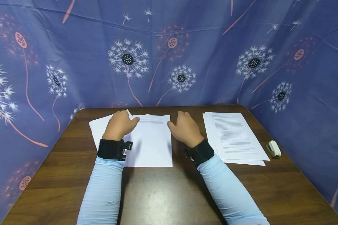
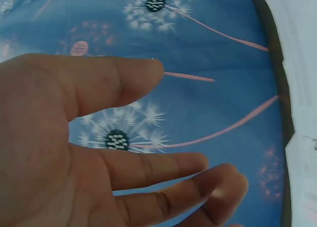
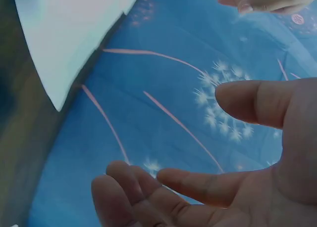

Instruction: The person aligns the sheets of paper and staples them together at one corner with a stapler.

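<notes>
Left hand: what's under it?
In the head view the left hand is over the loose white sheets lying on the brown table. The paper under the palm is covered, and contact can't be told.

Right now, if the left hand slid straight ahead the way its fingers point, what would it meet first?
Probably just more of the loose white paper sheets under the left hand, then the far table edge and the blue dandelion-print cloth backdrop. Depth is hard to judge.

White paper sheets [image 1: 153, 142] lie flat (seemingly fanned, overlapping) on the table's far middle.
</notes>
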Motion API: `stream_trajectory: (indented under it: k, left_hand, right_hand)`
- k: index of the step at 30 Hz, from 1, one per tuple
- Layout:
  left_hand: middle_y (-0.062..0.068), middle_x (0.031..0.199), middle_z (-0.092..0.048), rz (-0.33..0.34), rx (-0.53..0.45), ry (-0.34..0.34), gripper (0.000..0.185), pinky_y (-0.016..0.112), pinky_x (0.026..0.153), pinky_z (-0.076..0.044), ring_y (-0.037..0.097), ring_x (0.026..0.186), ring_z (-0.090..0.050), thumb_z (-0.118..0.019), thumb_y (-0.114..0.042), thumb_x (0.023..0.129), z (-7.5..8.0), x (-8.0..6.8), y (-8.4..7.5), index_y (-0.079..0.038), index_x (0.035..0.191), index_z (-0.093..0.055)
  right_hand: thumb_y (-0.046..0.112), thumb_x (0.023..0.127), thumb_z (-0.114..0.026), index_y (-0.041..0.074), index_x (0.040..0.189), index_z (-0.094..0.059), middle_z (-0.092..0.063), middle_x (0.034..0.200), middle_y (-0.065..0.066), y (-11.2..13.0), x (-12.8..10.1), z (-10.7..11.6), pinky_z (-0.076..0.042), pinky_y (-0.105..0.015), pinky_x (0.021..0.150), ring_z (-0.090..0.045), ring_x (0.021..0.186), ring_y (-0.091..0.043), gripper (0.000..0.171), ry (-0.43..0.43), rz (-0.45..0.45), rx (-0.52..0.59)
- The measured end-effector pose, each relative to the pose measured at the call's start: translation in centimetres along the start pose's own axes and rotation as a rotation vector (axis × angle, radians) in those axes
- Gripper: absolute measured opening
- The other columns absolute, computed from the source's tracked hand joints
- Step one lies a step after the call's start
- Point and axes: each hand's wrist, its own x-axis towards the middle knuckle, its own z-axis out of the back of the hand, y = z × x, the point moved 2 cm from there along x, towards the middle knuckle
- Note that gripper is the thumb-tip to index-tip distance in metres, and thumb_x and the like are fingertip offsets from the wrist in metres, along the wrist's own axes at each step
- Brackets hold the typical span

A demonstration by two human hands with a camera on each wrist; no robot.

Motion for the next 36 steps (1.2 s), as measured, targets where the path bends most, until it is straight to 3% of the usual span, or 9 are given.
stream_trajectory:
  k: [3, 8, 12, 16, 19, 25, 36]
  left_hand:
    - [0.021, 0.091, -0.064, 0.027, 0.026, 0.011, 0.051, 0.048, 0.074, -0.05, 0.036, 0.084, -0.062, -0.053, -0.045, 0.102, -0.6, 0.4, 0.6, 0.0, 0.083, -0.065]
    - [0.038, 0.125, -0.061, 0.073, 0.05, 0.022, 0.059, 0.062, 0.092, -0.05, 0.053, 0.114, -0.059, -0.053, -0.045, 0.1, -1.9, 1.2, 1.7, 0.009, 0.117, -0.07]
    - [0.034, 0.121, -0.066, 0.121, 0.046, 0.063, 0.061, 0.058, 0.088, -0.053, 0.047, 0.104, -0.064, -0.052, -0.045, 0.1, -3.0, 1.6, 2.5, 0.009, 0.124, -0.068]
    - [0.034, 0.126, -0.064, 0.179, 0.043, 0.097, 0.06, 0.058, 0.088, -0.052, 0.045, 0.104, -0.062, -0.052, -0.043, 0.1, -4.1, 1.8, 3.5, 0.006, 0.131, -0.066]
    - [0.034, 0.128, -0.063, 0.207, 0.033, 0.121, 0.059, 0.057, 0.086, -0.053, 0.043, 0.1, -0.062, -0.051, -0.041, 0.099, -4.7, 2.0, 4.1, 0.004, 0.135, -0.063]
    - [0.03, 0.123, -0.066, 0.217, 0.012, 0.155, 0.059, 0.048, 0.071, -0.052, 0.037, 0.086, -0.062, -0.05, -0.038, 0.098, -5.3, 2.0, 4.3, 0.004, 0.14, -0.059]
    - [0.029, 0.127, -0.066, 0.229, 0.026, 0.173, 0.058, 0.048, 0.074, -0.051, 0.036, 0.09, -0.062, -0.052, -0.035, 0.098, -5.6, 2.0, 4.1, 0.004, 0.14, -0.059]
  right_hand:
    - [0.05, 0.099, -0.057, -0.008, 0.149, -0.044, -0.052, 0.141, -0.028, -0.3, 0.2, -0.9, -0.054, -0.055, 0.095, -0.061, 0.121, -0.042, 0.078, 0.037, -0.028, -0.025]
    - [0.053, 0.097, -0.059, -0.007, 0.136, -0.055, -0.055, 0.134, -0.026, -0.9, 0.5, -2.2, -0.055, -0.053, 0.088, -0.064, 0.112, -0.039, 0.071, 0.085, -0.07, -0.059]
    - [0.051, 0.096, -0.06, -0.003, 0.12, -0.062, -0.06, 0.125, -0.023, -1.1, 0.6, -3.1, -0.054, -0.049, 0.082, -0.064, 0.101, -0.033, 0.06, 0.121, -0.066, -0.06]
    - [0.047, 0.095, -0.062, 0.001, 0.105, -0.063, -0.065, 0.103, -0.016, -1.1, 0.8, -3.9, -0.051, -0.043, 0.077, -0.061, 0.088, -0.027, 0.048, 0.16, -0.038, -0.057]
    - [0.045, 0.095, -0.063, 0.001, 0.103, -0.064, -0.064, 0.091, -0.011, -1.1, 0.9, -4.4, -0.05, -0.04, 0.074, -0.06, 0.08, -0.026, 0.046, 0.179, -0.031, -0.056]
    - [0.044, 0.095, -0.063, -0.002, 0.108, -0.066, -0.067, 0.094, -0.011, -1.4, 1.2, -5.3, -0.049, -0.039, 0.075, -0.06, 0.08, -0.026, 0.048, 0.212, -0.042, -0.048]
    - [0.042, 0.094, -0.062, 0.004, 0.091, -0.066, -0.061, 0.079, -0.007, -1.2, 1.5, -6.6, -0.046, -0.034, 0.063, -0.059, 0.069, -0.023, 0.039, 0.249, -0.014, -0.006]
